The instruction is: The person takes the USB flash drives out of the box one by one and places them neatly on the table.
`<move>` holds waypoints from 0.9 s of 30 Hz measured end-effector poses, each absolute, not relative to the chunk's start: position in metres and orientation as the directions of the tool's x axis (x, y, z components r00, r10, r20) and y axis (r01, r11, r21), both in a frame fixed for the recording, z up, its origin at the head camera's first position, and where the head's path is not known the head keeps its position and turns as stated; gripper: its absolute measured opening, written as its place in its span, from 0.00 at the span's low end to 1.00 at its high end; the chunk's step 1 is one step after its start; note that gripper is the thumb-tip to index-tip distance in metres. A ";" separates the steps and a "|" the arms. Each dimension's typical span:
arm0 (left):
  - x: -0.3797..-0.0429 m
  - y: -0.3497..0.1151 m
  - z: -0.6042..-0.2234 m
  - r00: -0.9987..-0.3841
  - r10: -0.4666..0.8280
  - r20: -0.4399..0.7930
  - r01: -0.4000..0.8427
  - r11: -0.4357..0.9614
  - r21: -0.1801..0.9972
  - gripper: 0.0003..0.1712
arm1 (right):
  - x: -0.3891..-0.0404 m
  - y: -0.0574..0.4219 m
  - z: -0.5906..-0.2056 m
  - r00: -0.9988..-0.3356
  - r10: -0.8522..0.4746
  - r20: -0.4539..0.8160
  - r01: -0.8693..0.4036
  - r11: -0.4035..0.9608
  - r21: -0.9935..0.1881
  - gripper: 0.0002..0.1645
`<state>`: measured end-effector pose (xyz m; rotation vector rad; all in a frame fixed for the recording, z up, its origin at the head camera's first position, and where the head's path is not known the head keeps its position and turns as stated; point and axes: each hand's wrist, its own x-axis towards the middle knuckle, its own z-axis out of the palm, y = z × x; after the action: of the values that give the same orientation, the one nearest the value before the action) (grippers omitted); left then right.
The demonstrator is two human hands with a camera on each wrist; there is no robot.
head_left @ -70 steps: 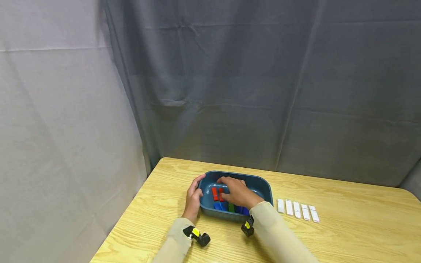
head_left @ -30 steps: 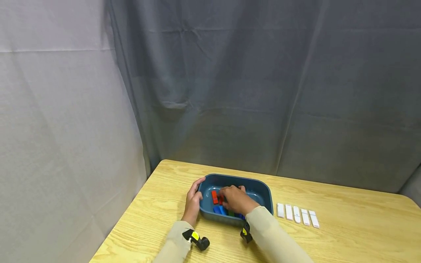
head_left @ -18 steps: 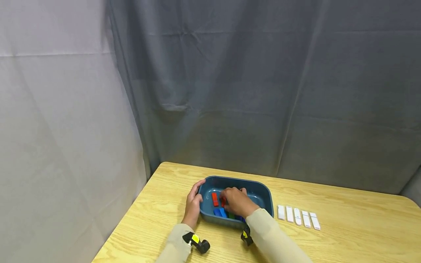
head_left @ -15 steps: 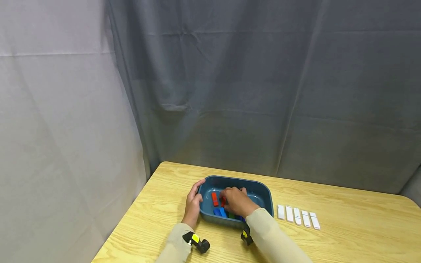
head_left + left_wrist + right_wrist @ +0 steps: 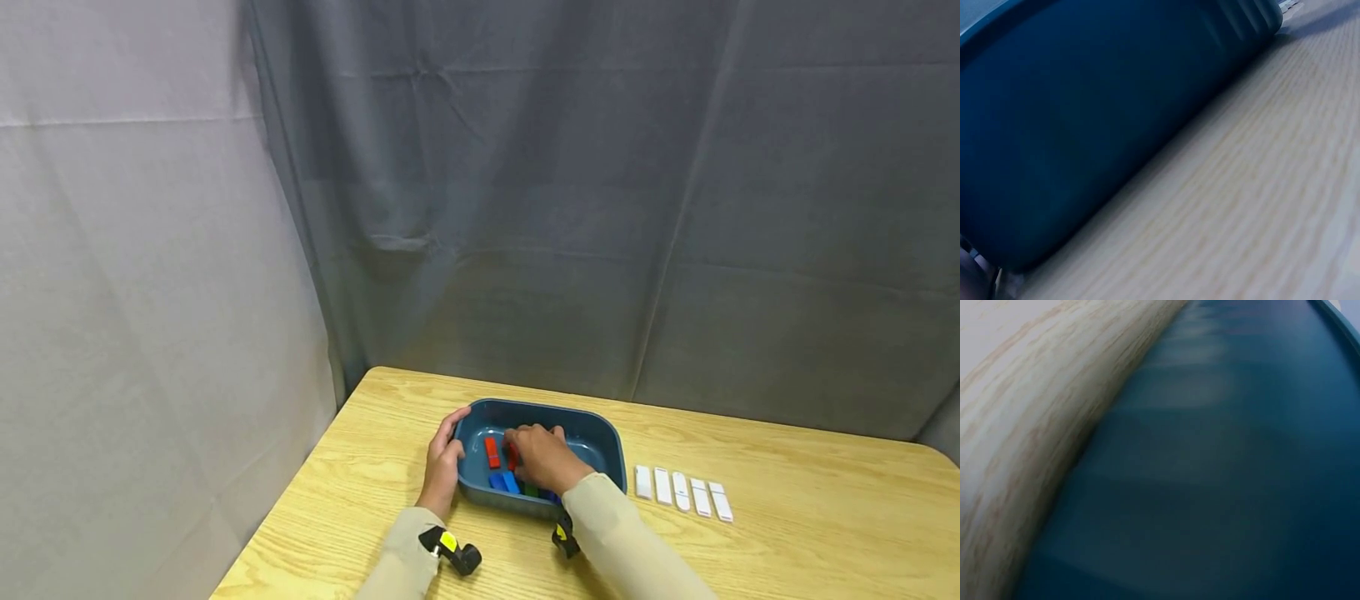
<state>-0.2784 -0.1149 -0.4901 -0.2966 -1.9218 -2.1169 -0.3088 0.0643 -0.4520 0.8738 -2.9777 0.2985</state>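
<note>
Your right hand [image 5: 546, 458] now sits lower inside the dark blue, rounded-rectangular plastic bin [image 5: 532, 413]; its fingers, earlier spread wide, draw in and pinch a small flat red rectangular piece [image 5: 513, 457]. That piece now lies nearer the bin's right end, leaving a wider gap from the other red piece [image 5: 492, 452]. Your hand covers more of the small green piece [image 5: 530, 490] by the bin's near wall.

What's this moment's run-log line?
left hand: against bin, left end | right hand: holds red stick inside bin | other red stick, blue sticks: in bin | white sticks: row on table, right of bin
</note>
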 end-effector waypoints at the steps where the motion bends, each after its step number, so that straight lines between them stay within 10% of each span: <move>1: -0.278 -0.114 -0.490 -0.943 -0.060 0.327 0.331 -0.092 0.939 0.35 | -0.308 0.065 -0.452 -0.843 -0.533 0.074 -0.537 0.826 -0.173 0.23; 27: -0.278 -0.116 -0.486 -0.944 -0.058 0.326 0.329 -0.061 0.942 0.35 | -0.299 0.079 -0.432 -0.770 -0.613 0.179 -0.637 0.722 -0.269 0.10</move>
<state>-0.2777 -0.1158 -0.4863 -0.2926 -1.9478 -2.0904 -0.2988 0.0787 -0.4324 1.0332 -2.8436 0.4880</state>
